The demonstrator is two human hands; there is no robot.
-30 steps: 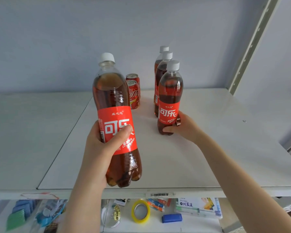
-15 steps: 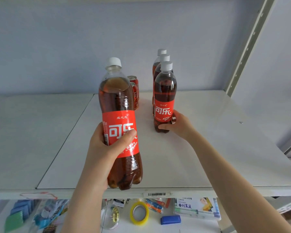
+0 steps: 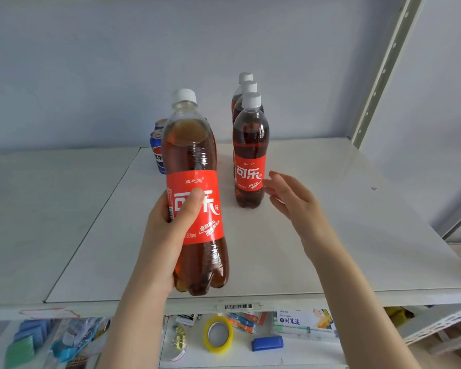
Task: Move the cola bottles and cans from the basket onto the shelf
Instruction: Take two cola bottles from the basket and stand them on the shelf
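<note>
Cola bottle (image 3: 196, 198), white cap, red label w/ white characters, is upright in the left hand (image 3: 168, 235), held over the front part of the white shelf (image 3: 330, 235). Thumb lies across the label front, other fingers wrapped round the back; its base is just above the shelf's front edge, can't tell if touching.

Right hand (image 3: 290, 198) is spread, fingers apart & slightly curled, gripping nothing. Just beyond its fingertips, a small gap between, stands a second cola bottle (image 3: 250, 161) upright on the shelf. Two more bottles (image 3: 246, 87) stand in a row directly behind it, mostly hidden, only caps & shoulders showing.

Behind the left-hand fingers, to the left of the held bottle, two blue cans (image 3: 157, 150) stand one behind the other near the back wall, partly hidden by the bottle.

Below the left wrist, on the shelf's front lip, a barcode sticker (image 3: 237, 307). Lower level under both forearms: yellow tape roll (image 3: 218, 334), blue eraser-like block (image 3: 267, 343), clear tub of clips (image 3: 175, 342), pens & packets, blurry. Slotted metal upright (image 3: 383, 67) is well to the right of the right hand.
</note>
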